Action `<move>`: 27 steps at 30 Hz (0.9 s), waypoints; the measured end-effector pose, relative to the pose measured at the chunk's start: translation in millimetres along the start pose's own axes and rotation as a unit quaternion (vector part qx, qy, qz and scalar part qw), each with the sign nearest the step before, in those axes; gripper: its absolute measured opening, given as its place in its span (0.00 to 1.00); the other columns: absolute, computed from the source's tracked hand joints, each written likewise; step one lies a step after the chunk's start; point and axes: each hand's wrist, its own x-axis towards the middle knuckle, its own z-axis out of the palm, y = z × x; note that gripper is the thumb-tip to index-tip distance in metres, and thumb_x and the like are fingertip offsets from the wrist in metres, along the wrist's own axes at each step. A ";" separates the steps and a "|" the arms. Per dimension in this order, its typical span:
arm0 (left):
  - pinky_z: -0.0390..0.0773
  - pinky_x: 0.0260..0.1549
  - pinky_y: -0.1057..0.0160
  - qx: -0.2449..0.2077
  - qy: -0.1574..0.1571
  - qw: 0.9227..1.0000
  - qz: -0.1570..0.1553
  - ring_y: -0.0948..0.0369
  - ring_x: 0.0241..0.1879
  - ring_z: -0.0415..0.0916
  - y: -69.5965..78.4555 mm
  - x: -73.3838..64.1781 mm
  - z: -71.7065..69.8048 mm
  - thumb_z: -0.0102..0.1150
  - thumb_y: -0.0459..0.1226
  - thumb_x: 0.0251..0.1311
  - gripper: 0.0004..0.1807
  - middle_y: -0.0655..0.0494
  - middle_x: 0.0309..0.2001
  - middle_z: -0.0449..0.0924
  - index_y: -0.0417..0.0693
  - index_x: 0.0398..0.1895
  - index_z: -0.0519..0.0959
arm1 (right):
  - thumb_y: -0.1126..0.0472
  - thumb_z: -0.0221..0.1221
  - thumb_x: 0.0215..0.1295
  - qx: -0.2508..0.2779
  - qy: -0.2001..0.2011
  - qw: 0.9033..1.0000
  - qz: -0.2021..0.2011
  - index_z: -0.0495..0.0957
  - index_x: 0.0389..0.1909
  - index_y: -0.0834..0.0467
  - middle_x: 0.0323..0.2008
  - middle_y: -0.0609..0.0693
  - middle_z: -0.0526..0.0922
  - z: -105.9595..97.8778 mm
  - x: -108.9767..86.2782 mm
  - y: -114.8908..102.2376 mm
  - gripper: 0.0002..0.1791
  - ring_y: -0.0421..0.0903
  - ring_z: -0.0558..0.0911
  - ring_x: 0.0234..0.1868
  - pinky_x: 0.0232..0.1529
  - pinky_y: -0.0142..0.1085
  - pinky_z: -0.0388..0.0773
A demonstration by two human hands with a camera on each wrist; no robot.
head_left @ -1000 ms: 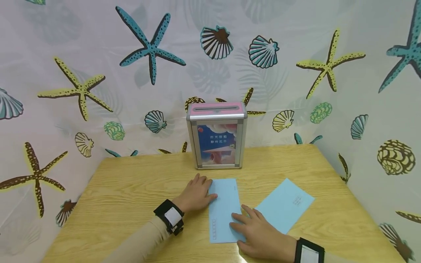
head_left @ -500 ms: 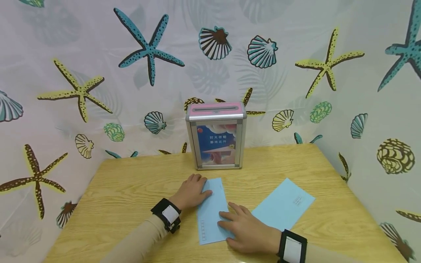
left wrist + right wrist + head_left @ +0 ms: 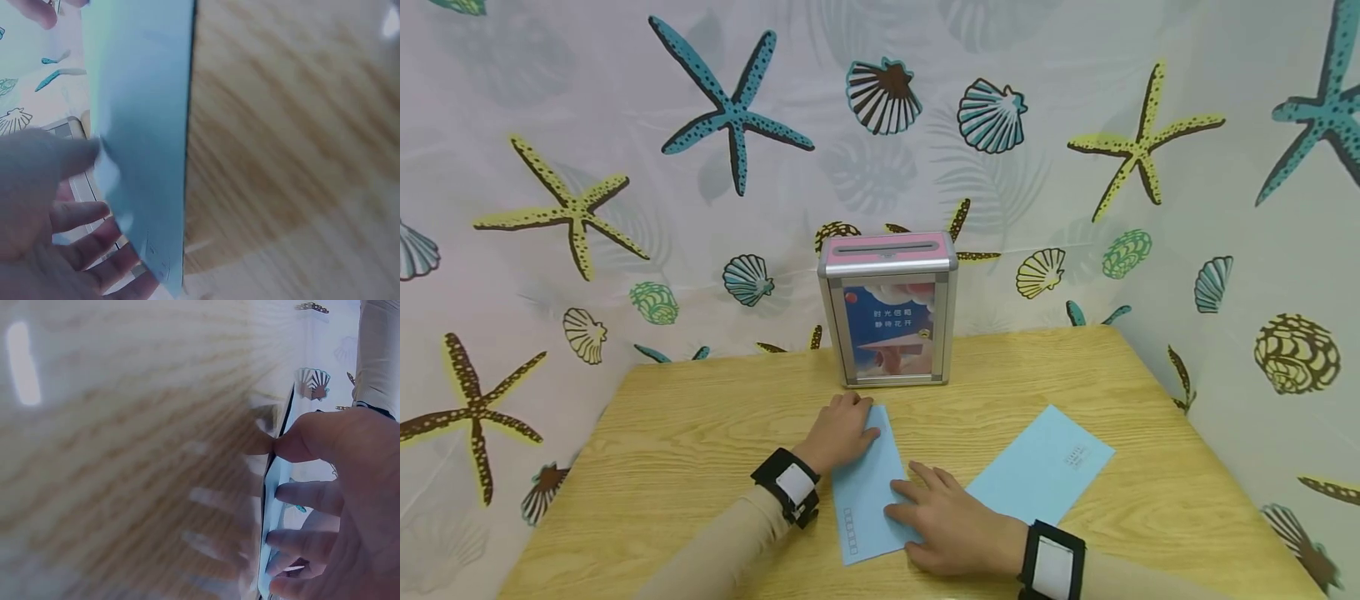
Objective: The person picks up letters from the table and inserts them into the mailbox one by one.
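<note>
A pale blue envelope (image 3: 868, 492) with a row of small printed boxes lies slanted on the wooden table between both hands. At its upper left corner, my left hand (image 3: 841, 432) rests with the thumb on the paper and the other fingers along the edge. My right hand (image 3: 953, 523) touches the lower right side, its fingers extended over the paper. In the left wrist view the envelope (image 3: 147, 125) bulges slightly beside the thumb. Close up in the right wrist view, the fingertips (image 3: 284, 540) meet the blue paper while the thumb is at its edge.
A second blue envelope (image 3: 1041, 467) with small print lies angled at the right, partly behind the right hand. Toward the back stands a silver-framed mailbox (image 3: 891, 325) with a slot (image 3: 887, 247) in its pink top. Patterned cloth (image 3: 820, 167) hangs behind the table (image 3: 700, 417).
The envelope between the hands has slid left and turned, its lower end now nearer the left arm. The right hand moved left with it. The left hand shifted only slightly.
</note>
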 end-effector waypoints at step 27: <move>0.75 0.24 0.60 -0.131 0.119 0.982 -0.070 0.62 0.28 0.73 -23.3 -8.4 2.2 0.51 0.40 0.72 0.09 0.53 0.32 0.77 0.46 0.48 0.70 | 0.59 0.60 0.67 0.319 -0.024 0.924 0.208 0.74 0.41 0.59 0.18 0.44 0.74 -11.0 8.2 13.6 0.08 0.38 0.71 0.20 0.24 0.31 0.70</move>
